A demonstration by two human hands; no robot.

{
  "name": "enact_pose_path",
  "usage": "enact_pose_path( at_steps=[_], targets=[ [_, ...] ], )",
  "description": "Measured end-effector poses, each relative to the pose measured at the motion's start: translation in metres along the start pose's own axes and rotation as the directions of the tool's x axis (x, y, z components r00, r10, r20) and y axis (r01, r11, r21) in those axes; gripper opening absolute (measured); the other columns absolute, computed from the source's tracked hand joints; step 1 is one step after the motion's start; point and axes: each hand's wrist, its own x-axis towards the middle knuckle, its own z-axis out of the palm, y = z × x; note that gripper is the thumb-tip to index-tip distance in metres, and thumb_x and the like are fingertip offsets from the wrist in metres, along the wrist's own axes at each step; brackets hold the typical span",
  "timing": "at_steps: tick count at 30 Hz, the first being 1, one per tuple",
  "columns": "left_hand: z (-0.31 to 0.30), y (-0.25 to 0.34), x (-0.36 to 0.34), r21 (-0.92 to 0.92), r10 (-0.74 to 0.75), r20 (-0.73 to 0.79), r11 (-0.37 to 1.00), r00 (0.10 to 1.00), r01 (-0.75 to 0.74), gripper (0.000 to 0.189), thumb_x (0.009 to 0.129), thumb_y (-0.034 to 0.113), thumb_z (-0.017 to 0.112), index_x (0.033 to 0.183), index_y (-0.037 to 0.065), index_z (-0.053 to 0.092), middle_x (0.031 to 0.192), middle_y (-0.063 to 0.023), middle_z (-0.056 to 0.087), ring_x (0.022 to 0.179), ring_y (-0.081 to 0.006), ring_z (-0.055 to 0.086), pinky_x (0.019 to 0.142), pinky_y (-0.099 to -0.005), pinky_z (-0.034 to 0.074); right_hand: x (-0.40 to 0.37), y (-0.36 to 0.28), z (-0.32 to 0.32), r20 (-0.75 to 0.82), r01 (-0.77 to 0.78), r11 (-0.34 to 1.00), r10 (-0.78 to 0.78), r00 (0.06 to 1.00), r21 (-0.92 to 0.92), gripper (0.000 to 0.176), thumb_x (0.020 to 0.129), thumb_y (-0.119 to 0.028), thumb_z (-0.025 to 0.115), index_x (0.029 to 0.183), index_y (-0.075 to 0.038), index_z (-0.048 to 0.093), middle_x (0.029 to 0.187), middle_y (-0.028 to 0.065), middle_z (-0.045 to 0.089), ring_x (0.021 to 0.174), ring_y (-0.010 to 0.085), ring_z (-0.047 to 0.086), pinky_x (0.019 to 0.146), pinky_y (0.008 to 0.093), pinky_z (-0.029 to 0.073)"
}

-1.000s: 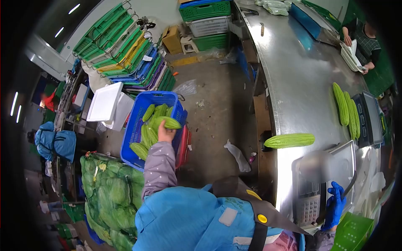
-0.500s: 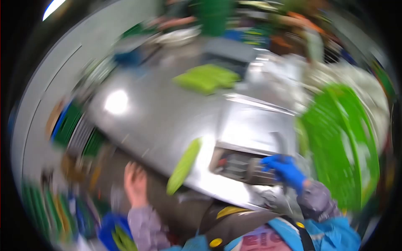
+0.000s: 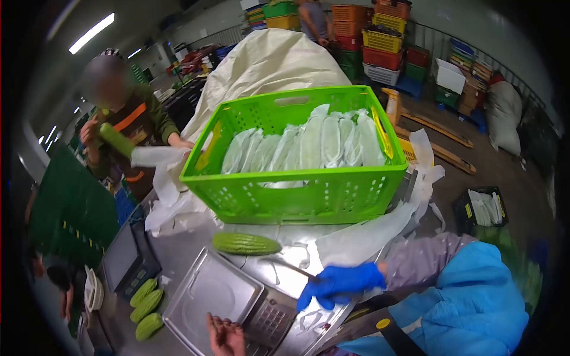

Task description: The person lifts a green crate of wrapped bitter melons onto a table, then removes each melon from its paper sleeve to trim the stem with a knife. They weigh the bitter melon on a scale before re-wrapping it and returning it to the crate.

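Observation:
My right hand (image 3: 341, 286), in a blue glove, is closed around what looks like a thin knife (image 3: 295, 268), its dark blade pointing up and left. Bare and with nothing in it, my left hand (image 3: 225, 336) has its fingers apart and slightly curled, by the front edge of a weighing scale (image 3: 214, 291). The scale's keypad (image 3: 270, 321) lies between my hands. A ridged green bitter gourd (image 3: 246, 243) rests just beyond the scale, near the knife tip. Behind it stands a green crate (image 3: 291, 196) holding several gourds in white sleeves (image 3: 323, 139).
Several small gourds (image 3: 146, 305) lie left of the scale beside a grey device (image 3: 132, 259). A co-worker (image 3: 133, 121) at the left holds a gourd (image 3: 116, 140) and a white sleeve (image 3: 157, 156). White wrapping (image 3: 362, 237) lies along the crate. Stacked crates (image 3: 383, 44) stand behind.
My view has swung right and up, bringing the green crate to the centre. My left hand now appears close to the scale. The right hand still grips the thin tool.

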Motion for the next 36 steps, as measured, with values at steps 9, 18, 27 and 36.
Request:
enact_pose_path(
  at_steps=[9,18,27,36],
  targets=[
    [0.009,-0.059,0.046,-0.014,-0.18,-0.05,0.984,0.982,0.179,0.035,0.082,0.006,0.052,0.117,0.004,0.049,0.102,-0.007,0.058,0.092,-0.0209,0.052,0.082,-0.0351,0.042,-0.053,-0.135,-0.185,-0.551,0.011,0.721,-0.539,0.637,-0.693,0.032,0.08,-0.003,0.042,0.106,-0.012,0.058,0.085,0.0009,0.06,0.075,0.006,0.054,0.056,0.0192,0.043],
    [0.017,-0.07,0.041,0.014,-0.099,-0.261,0.994,0.96,0.107,0.041,0.078,0.006,0.057,0.118,0.004,0.048,0.101,-0.0072,0.059,0.089,-0.0205,0.053,0.08,-0.035,0.043,0.041,-0.088,-0.274,-0.095,-0.158,-0.35,-0.19,0.977,-0.923,0.071,0.058,-0.033,0.073,0.121,-0.018,0.044,0.119,0.0071,0.045,0.097,0.0311,0.052,0.076,0.0406,0.046],
    [0.016,-0.078,0.039,0.027,-0.085,-0.307,0.995,0.948,0.098,0.039,0.079,0.006,0.056,0.118,0.006,0.048,0.101,-0.0078,0.06,0.089,-0.021,0.054,0.078,-0.0364,0.044,0.075,-0.091,-0.3,0.072,0.094,-0.64,0.06,0.996,-0.762,0.047,0.072,-0.014,0.054,0.118,-0.023,0.045,0.114,0.0001,0.047,0.093,0.0269,0.051,0.062,0.037,0.05],
    [0.003,-0.083,0.035,0.023,-0.082,-0.293,0.995,0.953,0.093,0.036,0.083,0.01,0.051,0.118,0.007,0.047,0.102,-0.0034,0.056,0.087,-0.0175,0.054,0.076,-0.0335,0.045,0.052,-0.091,-0.308,0.159,-0.043,-0.569,-0.301,0.94,-0.821,0.03,0.079,-0.017,0.048,0.108,-0.02,0.048,0.103,0.0074,0.052,0.085,0.0285,0.056,0.063,0.0397,0.049]
  ],
)
